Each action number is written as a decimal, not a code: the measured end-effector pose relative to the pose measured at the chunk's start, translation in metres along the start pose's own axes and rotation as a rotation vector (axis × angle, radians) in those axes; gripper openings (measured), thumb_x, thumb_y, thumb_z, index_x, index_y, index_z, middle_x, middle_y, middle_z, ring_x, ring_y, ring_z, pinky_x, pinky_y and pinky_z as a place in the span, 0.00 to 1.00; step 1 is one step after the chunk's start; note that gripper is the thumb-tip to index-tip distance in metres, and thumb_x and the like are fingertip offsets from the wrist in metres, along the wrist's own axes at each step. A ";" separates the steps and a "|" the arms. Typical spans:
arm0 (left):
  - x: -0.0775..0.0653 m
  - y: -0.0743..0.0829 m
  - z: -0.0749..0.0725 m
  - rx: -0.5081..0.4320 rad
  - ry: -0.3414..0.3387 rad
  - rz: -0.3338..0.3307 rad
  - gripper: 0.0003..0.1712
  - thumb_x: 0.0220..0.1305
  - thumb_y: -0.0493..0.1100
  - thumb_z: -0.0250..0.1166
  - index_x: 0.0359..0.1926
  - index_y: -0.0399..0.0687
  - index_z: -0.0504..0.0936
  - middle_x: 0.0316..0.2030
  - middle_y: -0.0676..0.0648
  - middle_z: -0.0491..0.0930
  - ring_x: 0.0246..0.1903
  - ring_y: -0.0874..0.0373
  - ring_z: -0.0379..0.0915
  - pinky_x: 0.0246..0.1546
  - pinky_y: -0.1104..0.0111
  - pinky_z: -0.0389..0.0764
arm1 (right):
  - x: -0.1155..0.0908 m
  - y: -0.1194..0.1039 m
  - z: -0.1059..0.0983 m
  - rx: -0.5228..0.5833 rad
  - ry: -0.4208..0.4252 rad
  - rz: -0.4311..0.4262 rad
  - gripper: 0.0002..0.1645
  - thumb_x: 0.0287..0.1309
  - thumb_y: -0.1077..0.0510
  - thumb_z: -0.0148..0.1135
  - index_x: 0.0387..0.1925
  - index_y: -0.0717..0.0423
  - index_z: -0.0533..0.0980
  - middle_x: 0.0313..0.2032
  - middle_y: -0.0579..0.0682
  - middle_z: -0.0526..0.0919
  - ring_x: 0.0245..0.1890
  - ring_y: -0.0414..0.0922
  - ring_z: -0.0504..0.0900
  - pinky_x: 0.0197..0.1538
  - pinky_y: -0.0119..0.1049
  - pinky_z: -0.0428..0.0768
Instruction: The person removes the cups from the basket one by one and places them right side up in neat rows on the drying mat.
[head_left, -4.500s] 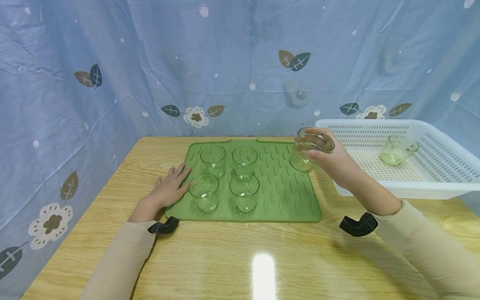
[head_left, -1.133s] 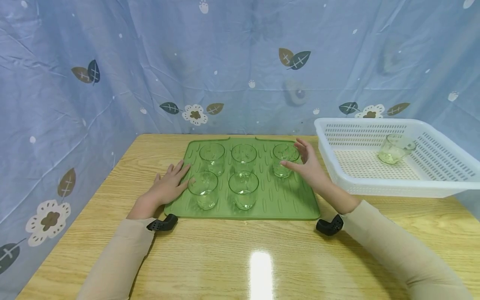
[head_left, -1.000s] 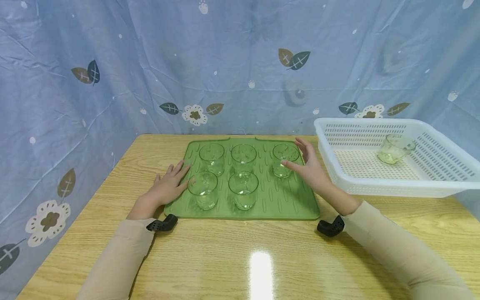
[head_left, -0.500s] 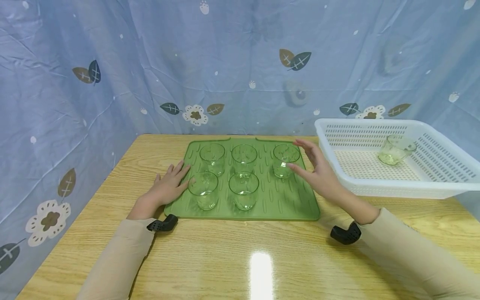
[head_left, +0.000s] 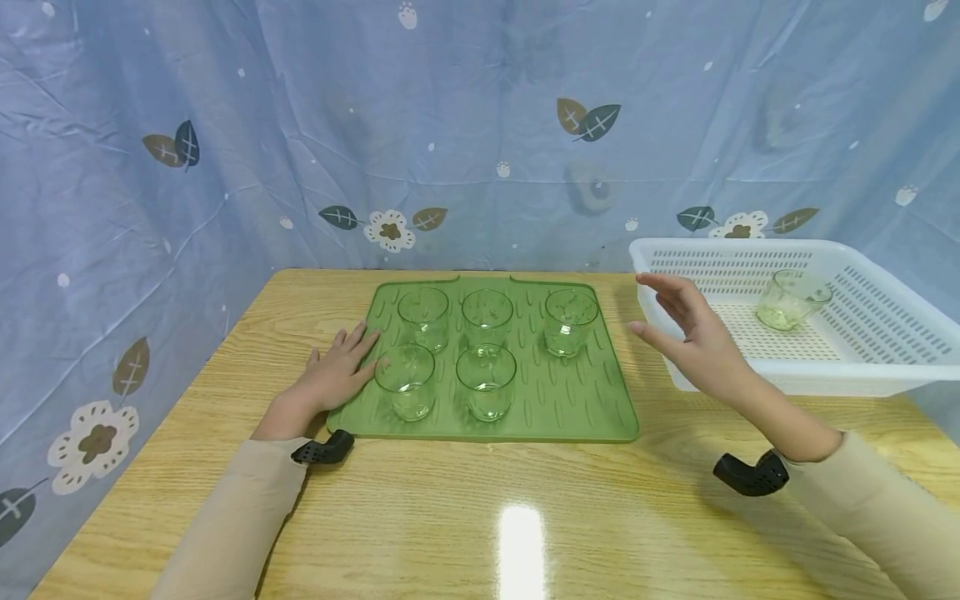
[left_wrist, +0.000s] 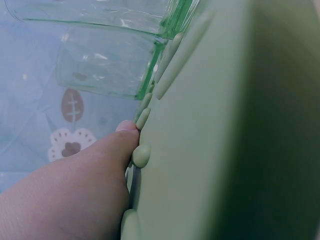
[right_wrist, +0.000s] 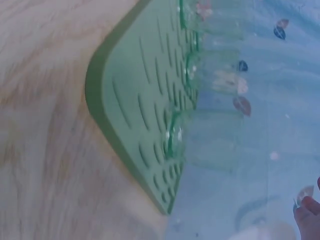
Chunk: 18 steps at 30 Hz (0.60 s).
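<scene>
My left hand [head_left: 335, 372] rests with spread, straight fingers on the left edge of a ribbed green mat [head_left: 555, 408]. In the left wrist view its thumb [left_wrist: 107, 155] lies along the mat's raised bumps. Several clear green-tinted glasses stand upright on the mat: a back-left glass [head_left: 424, 319], a back-middle glass [head_left: 487, 317], a back-right glass [head_left: 570, 323], a front-left glass [head_left: 408, 382] and a front-middle glass [head_left: 487, 383]. My right hand [head_left: 697, 342] hovers between mat and basket, thumb and fingers apart, holding nothing. Another glass [head_left: 791, 300] leans inside the white basket.
The white perforated plastic basket [head_left: 825, 379] stands on the wooden table [head_left: 420, 517] at the right. A blue patterned curtain [head_left: 480, 125] hangs behind and at the sides. Each wrist carries a black camera mount [head_left: 750, 475].
The right hand set a glass at the mat's back right, let it go, and has moved right toward the basket. The left hand has stayed on the mat.
</scene>
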<state>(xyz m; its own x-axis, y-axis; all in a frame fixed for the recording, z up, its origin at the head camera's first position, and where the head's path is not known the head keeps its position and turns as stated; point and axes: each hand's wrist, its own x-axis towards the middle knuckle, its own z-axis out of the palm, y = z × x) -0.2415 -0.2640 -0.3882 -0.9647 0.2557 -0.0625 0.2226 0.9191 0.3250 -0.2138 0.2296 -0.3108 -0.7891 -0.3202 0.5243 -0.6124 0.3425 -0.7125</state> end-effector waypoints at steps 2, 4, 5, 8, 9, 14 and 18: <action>-0.001 0.001 0.000 -0.002 0.001 -0.001 0.44 0.80 0.66 0.43 0.82 0.44 0.49 0.81 0.36 0.37 0.77 0.31 0.28 0.65 0.25 0.32 | -0.001 0.001 -0.007 -0.013 0.010 0.009 0.34 0.67 0.74 0.61 0.71 0.67 0.61 0.68 0.48 0.67 0.70 0.32 0.63 0.71 0.25 0.60; -0.001 0.001 0.000 0.000 0.004 0.001 0.43 0.81 0.65 0.44 0.82 0.44 0.49 0.81 0.36 0.37 0.77 0.30 0.29 0.65 0.25 0.32 | -0.001 0.002 -0.014 -0.028 0.024 0.016 0.34 0.67 0.74 0.61 0.71 0.68 0.61 0.67 0.47 0.68 0.69 0.32 0.65 0.71 0.25 0.61; -0.001 0.001 0.000 -0.001 0.004 0.001 0.43 0.81 0.65 0.44 0.82 0.44 0.49 0.81 0.36 0.37 0.77 0.30 0.29 0.65 0.25 0.32 | -0.002 0.004 -0.017 -0.042 0.029 0.020 0.34 0.67 0.74 0.61 0.71 0.68 0.61 0.67 0.46 0.68 0.69 0.32 0.65 0.70 0.24 0.62; 0.000 0.000 0.000 0.004 0.006 0.002 0.43 0.81 0.65 0.43 0.82 0.44 0.49 0.81 0.36 0.38 0.77 0.30 0.29 0.65 0.25 0.33 | -0.002 0.008 -0.027 -0.088 0.033 0.038 0.34 0.68 0.72 0.62 0.71 0.68 0.61 0.67 0.48 0.68 0.68 0.31 0.65 0.69 0.22 0.62; 0.000 0.000 0.001 0.005 0.005 0.002 0.43 0.81 0.65 0.43 0.82 0.45 0.49 0.81 0.36 0.37 0.77 0.30 0.29 0.65 0.25 0.33 | -0.003 0.009 -0.031 -0.107 0.032 0.046 0.35 0.69 0.71 0.62 0.72 0.68 0.60 0.68 0.51 0.67 0.68 0.31 0.65 0.69 0.22 0.61; 0.001 -0.002 0.003 0.007 -0.001 -0.006 0.44 0.80 0.66 0.43 0.83 0.46 0.48 0.81 0.37 0.36 0.77 0.31 0.28 0.66 0.25 0.32 | -0.004 0.016 -0.049 -0.183 0.028 0.119 0.36 0.71 0.66 0.62 0.74 0.66 0.58 0.71 0.63 0.63 0.73 0.39 0.62 0.68 0.18 0.59; 0.001 -0.003 0.003 0.004 0.001 -0.006 0.44 0.80 0.66 0.43 0.83 0.46 0.48 0.81 0.37 0.36 0.77 0.30 0.28 0.65 0.25 0.32 | -0.004 0.026 -0.063 -0.238 0.020 0.185 0.38 0.72 0.64 0.62 0.75 0.66 0.57 0.72 0.67 0.60 0.76 0.56 0.58 0.68 0.16 0.56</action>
<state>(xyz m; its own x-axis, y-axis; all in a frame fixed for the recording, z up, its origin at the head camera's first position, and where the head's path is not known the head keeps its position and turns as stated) -0.2426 -0.2654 -0.3916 -0.9661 0.2501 -0.0632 0.2176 0.9217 0.3211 -0.2294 0.2955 -0.3017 -0.8876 -0.2166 0.4066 -0.4506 0.5916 -0.6686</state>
